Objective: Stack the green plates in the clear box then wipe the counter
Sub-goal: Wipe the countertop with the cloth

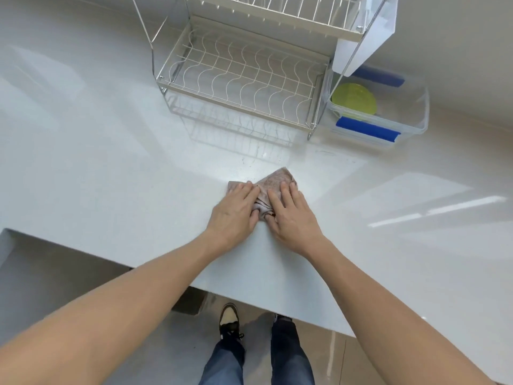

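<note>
A brownish-grey cloth (277,180) lies bunched on the white counter (125,176), in front of the dish rack. My left hand (234,211) presses on its left part and my right hand (291,215) on its right part, with the thumbs pinching folds near the middle. Green plates (354,101) lie stacked inside the clear box (419,118) with blue handles, at the back right beside the rack.
A two-tier white wire dish rack (241,76) stands at the back centre with bare shelves. A white sheet (369,40) hangs at its right side. The counter's front edge runs diagonally below my wrists, with floor and my feet beyond it.
</note>
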